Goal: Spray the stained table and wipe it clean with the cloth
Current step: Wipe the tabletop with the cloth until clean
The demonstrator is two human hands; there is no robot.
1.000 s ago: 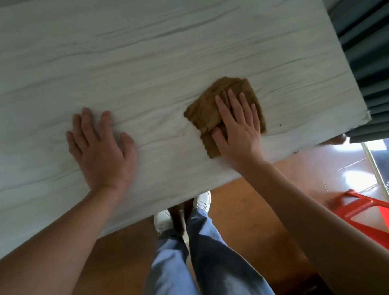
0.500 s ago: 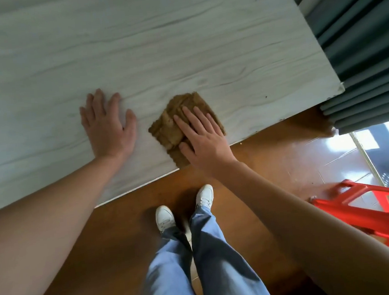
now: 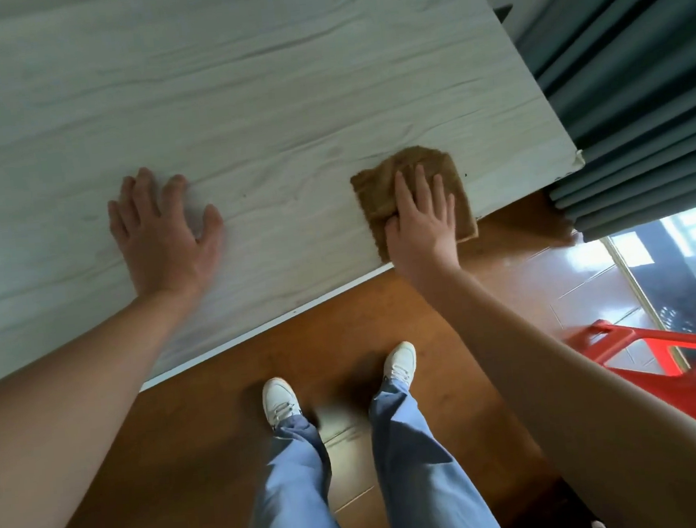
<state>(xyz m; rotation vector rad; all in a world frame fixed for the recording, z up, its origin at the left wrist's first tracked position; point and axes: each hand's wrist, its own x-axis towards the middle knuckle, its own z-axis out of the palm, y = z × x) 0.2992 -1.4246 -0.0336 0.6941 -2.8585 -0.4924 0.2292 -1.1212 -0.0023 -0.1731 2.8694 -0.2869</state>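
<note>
The pale wood-grain table fills the upper left of the head view. A folded brown cloth lies at the table's near edge, close to its right corner, and hangs slightly over the edge. My right hand presses flat on the cloth, thumb gripping its left side. My left hand rests flat on the bare tabletop to the left, fingers spread, holding nothing. A tiny dark speck sits just right of the cloth. No spray bottle is in view.
Dark grey-green curtains hang past the table's right end. A red plastic stool stands on the floor at lower right. My legs and white shoes stand on the brown floor below the table edge.
My right hand slid the cloth left along the near edge, then back right toward the corner. The view shifted back from the table. My left hand stayed flat on the tabletop.
</note>
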